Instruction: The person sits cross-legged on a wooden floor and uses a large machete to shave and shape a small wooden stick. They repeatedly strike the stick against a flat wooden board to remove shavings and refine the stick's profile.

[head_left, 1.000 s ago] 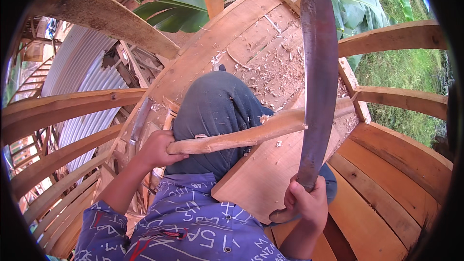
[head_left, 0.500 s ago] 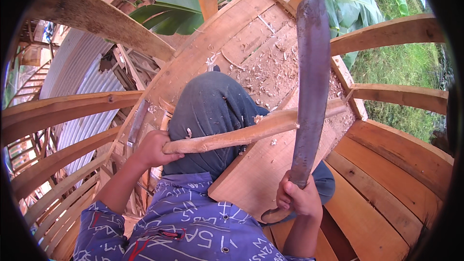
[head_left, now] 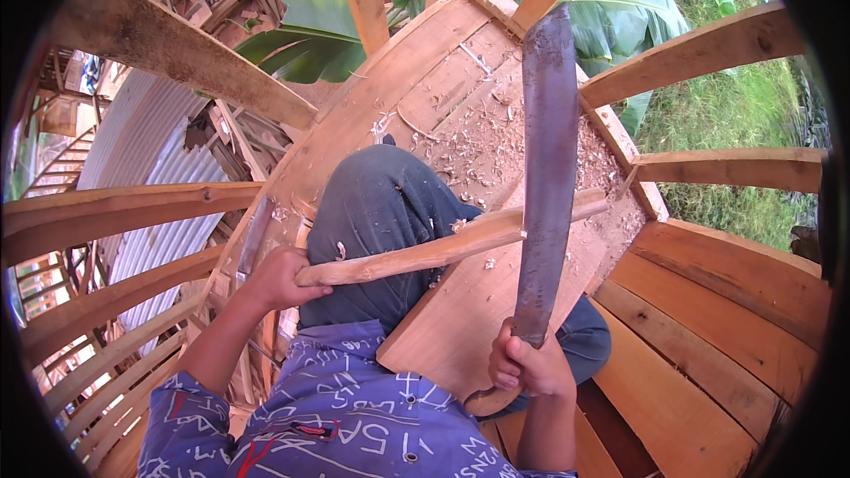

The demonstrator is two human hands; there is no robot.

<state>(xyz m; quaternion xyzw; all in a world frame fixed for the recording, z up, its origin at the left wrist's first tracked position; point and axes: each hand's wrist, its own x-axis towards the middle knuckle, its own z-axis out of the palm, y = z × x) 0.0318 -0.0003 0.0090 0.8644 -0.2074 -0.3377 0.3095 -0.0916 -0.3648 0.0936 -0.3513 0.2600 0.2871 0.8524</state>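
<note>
Left of the board (head_left: 443, 323), left hand (head_left: 276, 280) grips a stick (head_left: 416, 258), right hand (head_left: 537, 365) is on the other side clutching a machete (head_left: 546, 168), probably whittling, so next stroke needs a steady stick.

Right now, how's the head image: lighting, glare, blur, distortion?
Head view: daylight soft, no hard shadow across the long, pale wooden stick; head view: the long, dark steel machete shows a dull sheen, outline readable without heavy smear; head view: fisheye bows the long, brown wooden slat at left, corners go black.
</note>
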